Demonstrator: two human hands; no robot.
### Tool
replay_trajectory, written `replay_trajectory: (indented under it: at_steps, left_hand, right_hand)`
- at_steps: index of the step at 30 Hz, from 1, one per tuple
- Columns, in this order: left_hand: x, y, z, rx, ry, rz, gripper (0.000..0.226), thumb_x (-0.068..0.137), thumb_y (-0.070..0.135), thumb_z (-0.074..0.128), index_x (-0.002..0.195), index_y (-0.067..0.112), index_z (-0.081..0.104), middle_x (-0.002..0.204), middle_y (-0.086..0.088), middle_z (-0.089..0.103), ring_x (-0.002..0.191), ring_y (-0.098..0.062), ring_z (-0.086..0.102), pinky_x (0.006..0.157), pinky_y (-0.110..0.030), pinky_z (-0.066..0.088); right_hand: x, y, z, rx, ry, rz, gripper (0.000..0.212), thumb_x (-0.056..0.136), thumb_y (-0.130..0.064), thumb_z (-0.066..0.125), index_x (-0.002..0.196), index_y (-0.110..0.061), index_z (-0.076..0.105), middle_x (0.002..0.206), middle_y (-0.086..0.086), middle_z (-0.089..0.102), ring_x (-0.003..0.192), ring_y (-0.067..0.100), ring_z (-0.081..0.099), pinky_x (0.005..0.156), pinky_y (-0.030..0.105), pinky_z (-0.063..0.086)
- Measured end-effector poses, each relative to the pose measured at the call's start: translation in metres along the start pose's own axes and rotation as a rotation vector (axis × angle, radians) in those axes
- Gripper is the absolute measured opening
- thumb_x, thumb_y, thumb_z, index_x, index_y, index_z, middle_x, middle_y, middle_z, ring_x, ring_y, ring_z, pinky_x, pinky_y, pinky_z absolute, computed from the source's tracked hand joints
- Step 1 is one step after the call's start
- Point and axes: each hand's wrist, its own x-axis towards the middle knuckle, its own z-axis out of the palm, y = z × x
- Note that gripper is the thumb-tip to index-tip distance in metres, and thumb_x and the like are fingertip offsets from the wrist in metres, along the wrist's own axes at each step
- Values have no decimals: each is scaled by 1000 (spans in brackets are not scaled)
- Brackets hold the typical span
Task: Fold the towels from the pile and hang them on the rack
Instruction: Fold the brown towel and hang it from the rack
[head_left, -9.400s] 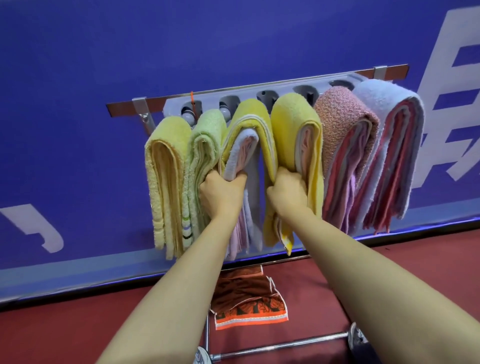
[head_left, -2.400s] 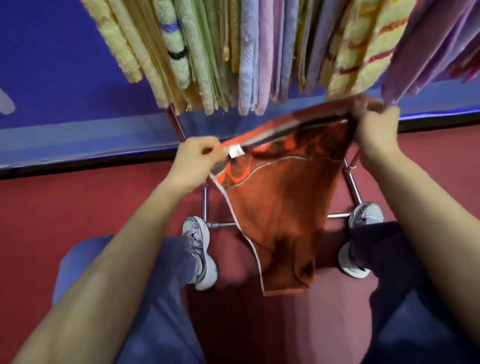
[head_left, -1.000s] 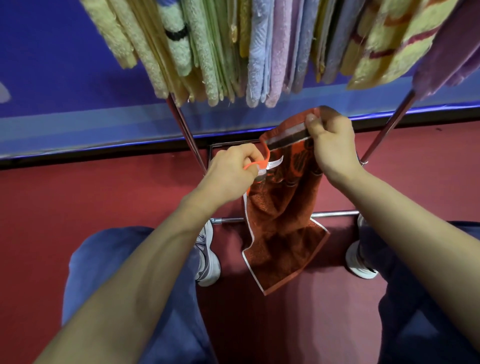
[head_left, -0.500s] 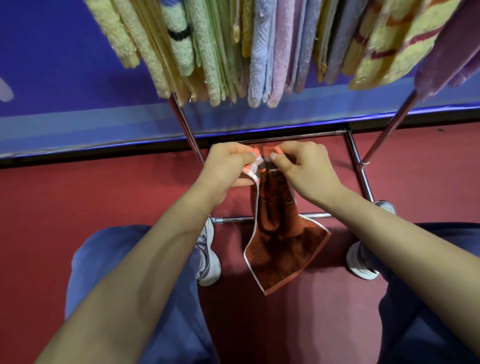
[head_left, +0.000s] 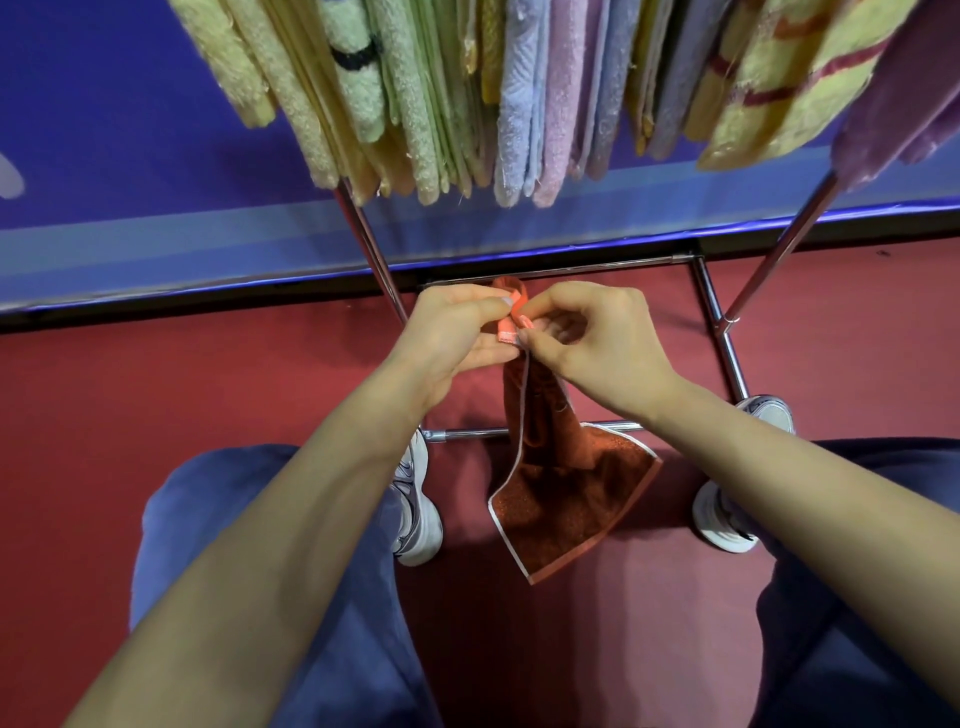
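A small rust-orange towel (head_left: 566, 483) with a pale edge hangs folded lengthwise between my hands, its lower corner pointing at the floor. My left hand (head_left: 457, 338) pinches its top corners from the left. My right hand (head_left: 597, 343) pinches the same top edge from the right, the fingertips of both hands meeting. Above, several folded towels (head_left: 519, 93) in yellow, green, lilac and purple hang from the rack, whose metal legs (head_left: 371, 244) slant down on either side.
The rack's chrome base bars (head_left: 722, 332) frame the red floor (head_left: 182, 395) under my hands. My knees in blue trousers and white shoes (head_left: 415, 514) stand at the base. A blue wall panel (head_left: 130, 130) runs behind.
My hands have brought the towel's top corners together, so the spread towel now hangs folded and narrow. The hands stay close together, barely shifted over the last half second.
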Motion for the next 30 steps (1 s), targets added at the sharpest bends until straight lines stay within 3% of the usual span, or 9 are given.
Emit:
replay_trajectory:
  at_steps: [6,8,11,15,20,25,30]
  left_hand:
    - [0,-2,2,31,-22,-10,23,97,9,62,117,2,69,106,-24,72,78,-22,72,65,-27,60]
    - [1,-2,1,-1,-19,-18,24,96,6,61,118,-1,68,105,-25,72,79,-24,73,65,-27,60]
    - [1,-2,-1,-39,-11,-26,25,96,3,60,119,-4,66,101,-24,73,76,-23,74,66,-27,61]
    - [1,-4,-2,-31,2,-27,26,95,2,62,119,-6,65,101,-23,71,72,-21,74,64,-26,61]
    - [1,-4,-3,-36,-10,-31,22,94,4,64,115,-2,69,97,-19,73,74,-21,74,64,-26,60]
    - [1,1,-7,-31,-98,-45,26,88,-2,63,114,-4,70,98,-17,74,84,-23,74,73,-29,60]
    - [-2,3,-11,64,-236,10,39,84,-15,59,119,-1,68,108,-19,74,101,-24,72,88,-29,59]
  right_hand:
    - [2,9,3,-224,72,-109,5,75,-13,74,79,-13,72,72,-2,62,61,12,58,63,28,49]
    - [2,11,3,-248,41,-143,6,77,-15,73,83,-14,74,73,-2,60,61,12,55,64,23,47]
    - [2,11,2,-207,-16,-185,8,79,-16,75,87,-15,77,74,-3,61,61,5,51,65,6,38]
    - [2,11,1,-178,-35,-198,11,80,-19,76,90,-17,79,75,-5,65,63,3,51,67,5,37]
    - [2,10,-1,-140,-108,-205,15,81,-18,68,90,-16,79,79,-2,70,67,8,61,69,24,50]
    - [5,16,-4,-50,-133,-62,19,78,-7,69,87,-21,78,75,-6,73,68,12,69,74,38,56]
    - [7,14,-7,-19,-94,-23,12,77,-6,78,83,-16,75,70,-11,67,62,12,63,68,28,54]
